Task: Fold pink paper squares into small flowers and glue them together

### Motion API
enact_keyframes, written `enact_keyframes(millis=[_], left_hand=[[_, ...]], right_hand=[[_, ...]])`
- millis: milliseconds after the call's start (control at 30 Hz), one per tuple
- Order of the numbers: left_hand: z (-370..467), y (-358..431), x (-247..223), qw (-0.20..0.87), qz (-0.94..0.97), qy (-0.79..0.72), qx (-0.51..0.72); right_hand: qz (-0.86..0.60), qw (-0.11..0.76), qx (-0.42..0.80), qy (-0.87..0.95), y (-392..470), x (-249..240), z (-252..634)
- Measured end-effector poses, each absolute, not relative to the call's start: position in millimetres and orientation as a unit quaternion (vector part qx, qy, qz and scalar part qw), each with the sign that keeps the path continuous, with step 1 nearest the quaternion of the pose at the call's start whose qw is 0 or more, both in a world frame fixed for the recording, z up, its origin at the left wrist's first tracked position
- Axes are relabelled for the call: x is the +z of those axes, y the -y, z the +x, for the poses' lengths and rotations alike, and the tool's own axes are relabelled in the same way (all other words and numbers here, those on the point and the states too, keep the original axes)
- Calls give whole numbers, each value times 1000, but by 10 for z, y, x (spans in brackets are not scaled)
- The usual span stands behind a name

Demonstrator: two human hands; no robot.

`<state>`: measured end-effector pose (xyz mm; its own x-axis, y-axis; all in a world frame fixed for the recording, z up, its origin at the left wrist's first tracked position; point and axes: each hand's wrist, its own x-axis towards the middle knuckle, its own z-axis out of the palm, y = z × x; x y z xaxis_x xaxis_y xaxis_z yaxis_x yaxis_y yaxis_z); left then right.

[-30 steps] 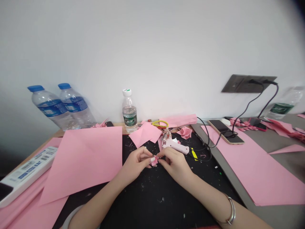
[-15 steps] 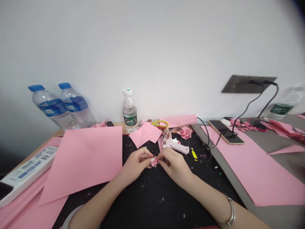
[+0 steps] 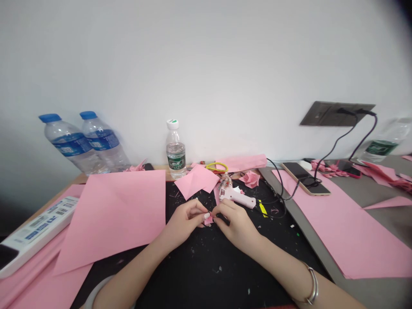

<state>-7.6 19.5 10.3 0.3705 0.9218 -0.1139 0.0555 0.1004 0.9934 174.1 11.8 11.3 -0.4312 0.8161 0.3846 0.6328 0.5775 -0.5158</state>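
Note:
My left hand and my right hand meet over the black mat, fingertips pinching a small folded pink paper piece between them. Both hands grip it just above the mat. A pink-white glue gun lies right behind my right hand, its black cord running off to the right. A finished pink paper flower rests beyond the gun. A bracelet sits on my right wrist.
A large pink sheet lies at the left, a folded pink square behind my hands, another sheet at the right. Three water bottles stand by the wall. A phone is charging; a white box lies at far left.
My hands have stayed together on the small pink piece, with only slight finger movement and a small shift downward. Nothing else moved.

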Motion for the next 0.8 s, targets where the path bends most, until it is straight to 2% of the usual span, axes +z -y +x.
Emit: enact_keyframes(millis=[467,800], left_hand=[[-82,-218,67,598,585,-419,353],[-71,-199,150,558,599,-436,373]], right_hand=[[-440,315,190,819,-134,80,1726],[-481,370,268,748,-160,143,1714]])
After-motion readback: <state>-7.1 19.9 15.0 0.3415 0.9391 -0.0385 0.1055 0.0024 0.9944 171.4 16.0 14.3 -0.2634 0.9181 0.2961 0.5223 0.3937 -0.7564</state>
